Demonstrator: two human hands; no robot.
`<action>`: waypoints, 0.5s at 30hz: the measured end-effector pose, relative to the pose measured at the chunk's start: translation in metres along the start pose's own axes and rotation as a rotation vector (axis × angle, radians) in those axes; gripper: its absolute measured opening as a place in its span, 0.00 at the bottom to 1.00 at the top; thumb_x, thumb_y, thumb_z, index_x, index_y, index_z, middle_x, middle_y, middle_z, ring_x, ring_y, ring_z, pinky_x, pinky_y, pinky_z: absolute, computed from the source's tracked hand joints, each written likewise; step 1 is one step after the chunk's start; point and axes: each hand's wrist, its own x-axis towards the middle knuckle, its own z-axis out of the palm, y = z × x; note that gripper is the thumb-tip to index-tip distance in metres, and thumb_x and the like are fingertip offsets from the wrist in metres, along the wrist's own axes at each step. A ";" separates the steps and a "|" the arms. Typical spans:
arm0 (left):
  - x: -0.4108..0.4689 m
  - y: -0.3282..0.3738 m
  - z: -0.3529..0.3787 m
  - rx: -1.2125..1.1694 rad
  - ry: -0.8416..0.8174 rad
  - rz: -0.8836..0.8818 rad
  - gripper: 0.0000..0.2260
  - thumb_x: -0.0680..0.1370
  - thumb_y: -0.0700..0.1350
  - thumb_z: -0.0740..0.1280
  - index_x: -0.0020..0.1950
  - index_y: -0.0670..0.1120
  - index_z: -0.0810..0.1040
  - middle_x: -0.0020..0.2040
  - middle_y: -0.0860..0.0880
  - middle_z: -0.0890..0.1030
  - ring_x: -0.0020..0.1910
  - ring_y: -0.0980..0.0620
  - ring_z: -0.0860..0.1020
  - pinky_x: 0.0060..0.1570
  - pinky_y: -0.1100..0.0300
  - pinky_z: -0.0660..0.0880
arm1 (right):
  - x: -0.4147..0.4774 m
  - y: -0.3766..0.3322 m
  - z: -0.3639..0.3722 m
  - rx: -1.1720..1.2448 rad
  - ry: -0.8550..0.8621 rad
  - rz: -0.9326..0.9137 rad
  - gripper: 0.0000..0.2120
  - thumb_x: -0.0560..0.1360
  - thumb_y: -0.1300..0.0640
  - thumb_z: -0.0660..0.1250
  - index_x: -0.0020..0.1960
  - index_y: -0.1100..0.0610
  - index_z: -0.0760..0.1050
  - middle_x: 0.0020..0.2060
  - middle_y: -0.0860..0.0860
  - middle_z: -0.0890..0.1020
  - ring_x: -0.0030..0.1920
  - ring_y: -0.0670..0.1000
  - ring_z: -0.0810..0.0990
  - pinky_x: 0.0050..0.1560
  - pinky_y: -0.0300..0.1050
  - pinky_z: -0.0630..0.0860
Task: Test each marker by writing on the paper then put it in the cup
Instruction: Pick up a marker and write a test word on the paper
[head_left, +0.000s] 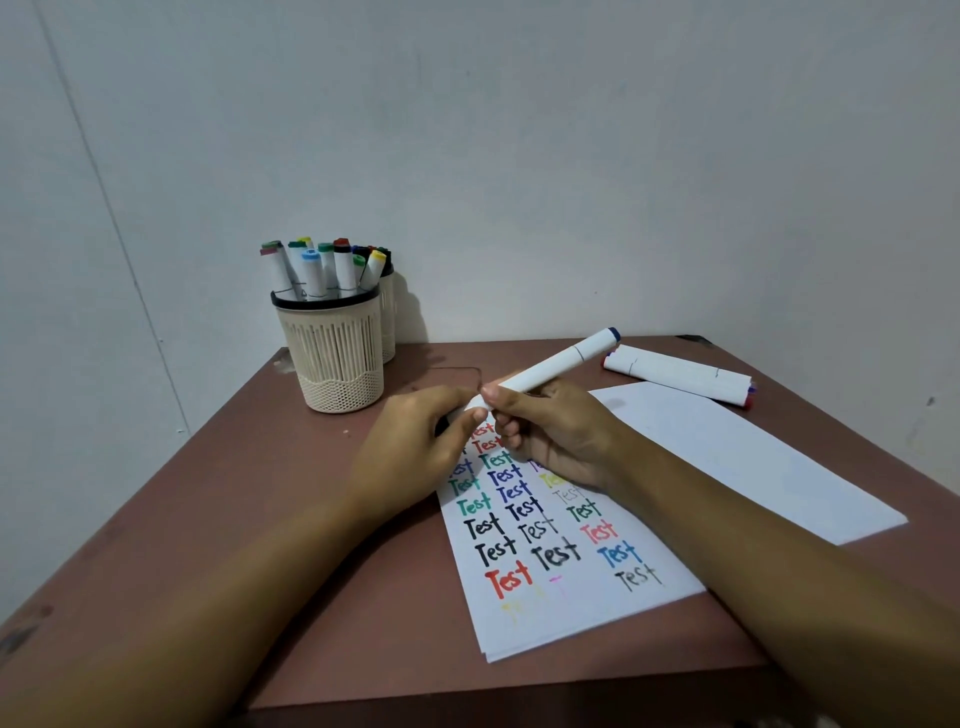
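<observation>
While your right hand (550, 436) grips the marker (566, 358) mid-barrel, tilted up to the right just above the paper (571, 613), and your left hand (415, 452) pinches its lower end, a jerky tug there could swipe the tip across your fingers or the rows of "Test" underneath. Also heads up, the cup (337, 358) at the back left of the worktop (311, 519) looks packed, so jamming this one in might tip it.

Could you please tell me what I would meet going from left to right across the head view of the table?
cup full of pens, left hand, right hand gripping the marker, loose markers. The paper spans several of these, so I leave it out.
</observation>
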 end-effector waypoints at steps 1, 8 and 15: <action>0.001 0.001 0.000 -0.001 0.004 0.004 0.14 0.75 0.49 0.62 0.50 0.41 0.82 0.31 0.51 0.77 0.33 0.52 0.72 0.31 0.67 0.64 | 0.000 0.000 0.000 0.018 -0.002 0.000 0.05 0.75 0.63 0.66 0.41 0.61 0.76 0.26 0.50 0.72 0.26 0.44 0.70 0.26 0.33 0.69; 0.000 0.001 -0.002 -0.083 -0.019 -0.068 0.12 0.76 0.50 0.63 0.50 0.46 0.82 0.31 0.51 0.78 0.31 0.54 0.73 0.32 0.65 0.67 | 0.002 0.000 0.003 0.010 -0.005 -0.014 0.05 0.75 0.63 0.66 0.41 0.62 0.76 0.25 0.50 0.73 0.26 0.44 0.70 0.26 0.33 0.69; 0.008 0.008 -0.011 -0.635 0.069 -0.451 0.03 0.74 0.38 0.68 0.45 0.45 0.81 0.28 0.55 0.76 0.28 0.61 0.72 0.30 0.70 0.70 | -0.003 -0.012 0.002 0.119 0.039 0.002 0.11 0.67 0.53 0.69 0.44 0.60 0.74 0.27 0.51 0.74 0.25 0.45 0.71 0.26 0.34 0.70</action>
